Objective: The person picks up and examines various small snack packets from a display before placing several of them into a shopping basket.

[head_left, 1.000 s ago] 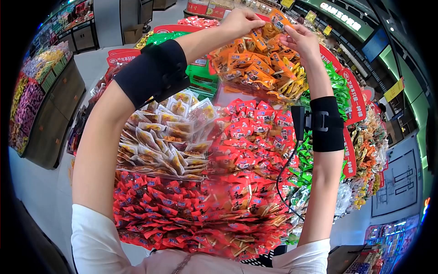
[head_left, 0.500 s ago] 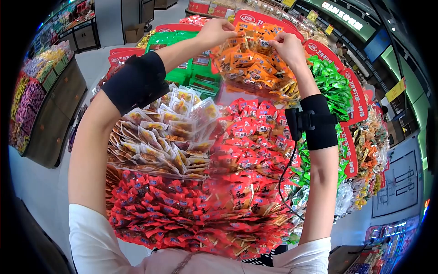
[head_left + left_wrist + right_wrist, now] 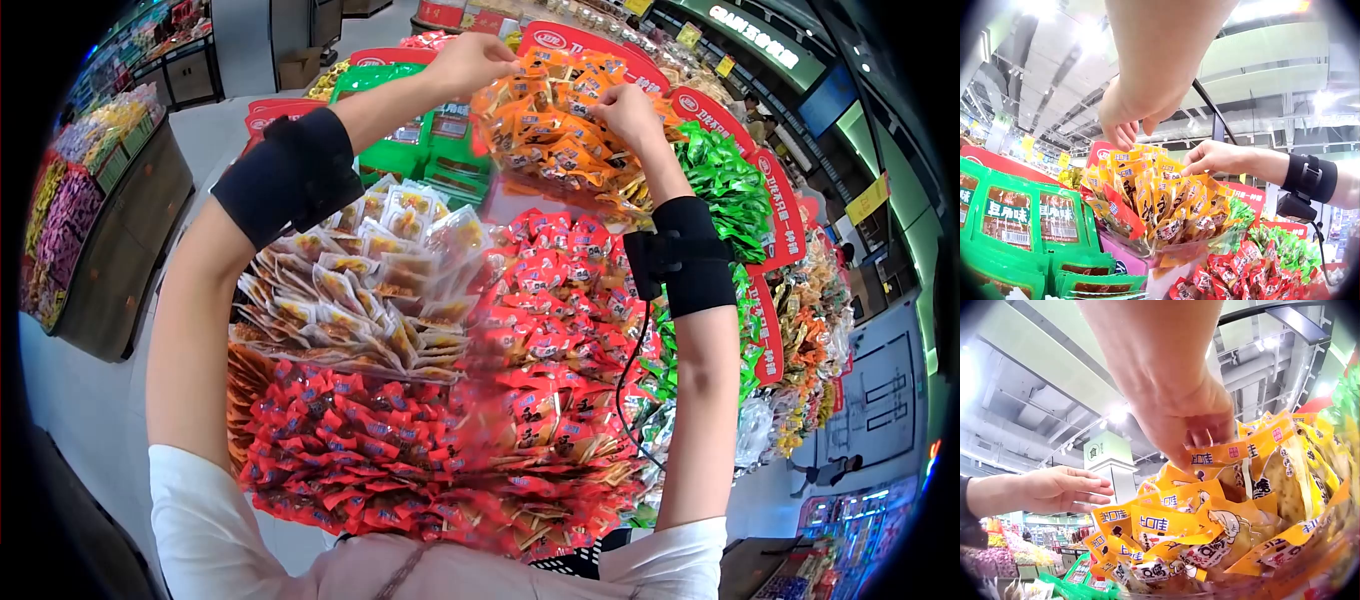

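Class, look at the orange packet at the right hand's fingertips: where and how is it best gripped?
Probably pinch the orange packet by its flat top edge, from above: that edge sticks up, while packets in front crowd its lower part.

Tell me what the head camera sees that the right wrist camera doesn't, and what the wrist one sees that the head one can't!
Only the head view shows the person's white sleeves and a cardboard box standing far back.

Only the right wrist view shows the round sign high on a pillar and the pale ceiling panels.

Both show the orange packets, the left hand and right hand by them, and some green packets.
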Tool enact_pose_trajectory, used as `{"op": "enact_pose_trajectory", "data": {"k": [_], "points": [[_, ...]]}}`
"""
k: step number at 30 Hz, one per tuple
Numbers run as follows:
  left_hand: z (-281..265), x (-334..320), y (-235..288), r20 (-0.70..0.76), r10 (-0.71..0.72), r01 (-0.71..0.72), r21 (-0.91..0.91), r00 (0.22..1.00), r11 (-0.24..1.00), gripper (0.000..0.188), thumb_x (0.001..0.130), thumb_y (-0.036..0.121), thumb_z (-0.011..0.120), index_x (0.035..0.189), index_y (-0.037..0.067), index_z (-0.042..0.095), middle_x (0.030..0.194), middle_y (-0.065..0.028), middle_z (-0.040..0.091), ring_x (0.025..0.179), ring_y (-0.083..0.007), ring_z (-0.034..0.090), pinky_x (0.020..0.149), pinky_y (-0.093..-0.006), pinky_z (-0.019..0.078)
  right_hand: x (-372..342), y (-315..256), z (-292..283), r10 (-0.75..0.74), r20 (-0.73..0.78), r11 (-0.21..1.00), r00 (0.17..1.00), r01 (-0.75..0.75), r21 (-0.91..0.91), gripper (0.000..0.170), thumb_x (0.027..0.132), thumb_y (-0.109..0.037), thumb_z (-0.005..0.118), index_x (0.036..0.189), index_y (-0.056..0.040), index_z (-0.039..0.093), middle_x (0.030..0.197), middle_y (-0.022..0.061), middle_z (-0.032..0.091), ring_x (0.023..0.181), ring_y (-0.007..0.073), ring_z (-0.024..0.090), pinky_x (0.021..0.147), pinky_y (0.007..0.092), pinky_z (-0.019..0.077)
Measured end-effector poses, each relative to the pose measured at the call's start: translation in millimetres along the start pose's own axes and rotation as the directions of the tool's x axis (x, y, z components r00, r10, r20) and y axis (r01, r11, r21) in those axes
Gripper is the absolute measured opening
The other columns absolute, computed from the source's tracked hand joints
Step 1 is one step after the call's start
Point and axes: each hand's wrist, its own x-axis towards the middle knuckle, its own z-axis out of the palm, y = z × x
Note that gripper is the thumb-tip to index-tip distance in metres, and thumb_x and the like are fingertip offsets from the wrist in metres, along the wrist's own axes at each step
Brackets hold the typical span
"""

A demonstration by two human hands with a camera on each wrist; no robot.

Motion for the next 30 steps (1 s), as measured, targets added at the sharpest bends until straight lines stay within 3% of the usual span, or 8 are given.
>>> {"op": "enact_pose_trajectory", "data": {"k": [3,5,8,9,17,20,23,30], "points": [[-17,-8,-1,-0.005,0.054,-0.053,0.052,0.999,0.997,0.031,0.077,0.029,0.063,0.098,0.006,0.060,0.090,-0.0036,0.062,0.075,-0.0122,0.059,0.062,-0.0261,0.0495,-14,-9,-17,0.032,-0.009,0.994,0.999,-0.031,0.106,0.033,0.073,-0.037,0.063,0.082,-0.0050,0.065,0.080,0.0108,0.064,0.076,0.0216,0.061,0.071,0.0333,0.0462],[-32,-9,-12,-0.008,0.167,-0.166,0.100,0.986,0.981,0.031,0.078,0.028,0.062,0.099,0.005,0.059,0.091,-0.0036,0.062,0.079,-0.0131,0.060,0.067,-0.0258,0.0489,-26,-8,-31,-0.073,-0.182,0.985,0.981,0.099,0.138,0.036,0.075,-0.038,0.062,0.088,-0.0044,0.064,0.083,0.0107,0.064,0.078,0.0197,0.061,0.071,0.0327,0.0461],[-59,-33,-19,-0.016,0.099,-0.096,0.135,0.995,0.986,0.030,0.079,0.025,0.061,0.100,0.004,0.059,0.093,-0.0060,0.062,0.085,-0.0132,0.059,0.074,-0.0260,0.0473,-57,-10,-62,-0.098,-0.222,0.959,0.970,0.152,0.240,0.035,0.078,-0.035,0.060,0.094,-0.0039,0.062,0.087,0.0093,0.064,0.079,0.0180,0.060,0.071,0.0308,0.0458],[-67,-41,-23,-0.020,0.092,-0.089,0.147,0.996,0.985,0.029,0.079,0.024,0.061,0.100,0.004,0.059,0.094,-0.0066,0.062,0.085,-0.0131,0.059,0.074,-0.0263,0.0473,-77,-18,-75,-0.082,-0.173,0.960,0.981,0.125,0.251,0.033,0.081,-0.031,0.057,0.097,-0.0031,0.060,0.083,0.0068,0.062,0.077,0.0114,0.058,0.067,0.0254,0.0460],[-88,-137,-27,0.088,0.064,-0.064,-0.002,0.994,0.998,0.026,0.081,0.019,0.059,0.100,0.002,0.057,0.094,-0.0065,0.062,0.087,-0.0137,0.059,0.078,-0.0273,0.0456,-204,0,-91,-0.019,-0.016,0.854,1.000,0.025,0.520,0.024,0.082,-0.023,0.057,0.094,-0.0019,0.059,0.077,0.0032,0.060,0.073,0.0077,0.054,0.065,0.0224,0.0431],[-81,-166,-31,0.092,0.055,-0.055,-0.003,0.994,0.998,0.023,0.079,0.016,0.060,0.096,0.000,0.058,0.090,-0.0082,0.063,0.084,-0.0141,0.060,0.074,-0.0261,0.0465,-247,-3,-80,0.009,0.045,0.798,0.999,-0.034,0.601,0.021,0.083,-0.020,0.055,0.094,-0.0022,0.059,0.080,0.0025,0.060,0.075,0.0085,0.054,0.067,0.0234,0.0433],[-78,-194,-24,0.133,0.000,-0.007,0.050,0.991,0.999,0.025,0.080,0.019,0.060,0.098,0.002,0.058,0.091,-0.0066,0.062,0.087,-0.0136,0.058,0.077,-0.0285,0.0456,-278,3,-60,-0.070,0.009,0.801,0.997,0.051,0.596,0.018,0.083,-0.017,0.055,0.093,-0.0021,0.059,0.081,0.0018,0.060,0.073,0.0072,0.053,0.065,0.0222,0.0429],[-82,-235,-11,0.164,0.004,0.004,-0.051,0.986,0.999,0.024,0.080,0.016,0.059,0.099,0.000,0.058,0.093,-0.0068,0.062,0.086,-0.0135,0.058,0.076,-0.0277,0.0468,-331,-19,-56,-0.023,0.125,0.692,0.992,-0.075,0.718,0.018,0.085,-0.015,0.052,0.096,-0.0016,0.057,0.088,0.0038,0.060,0.081,0.0103,0.056,0.071,0.0239,0.0455]]}}
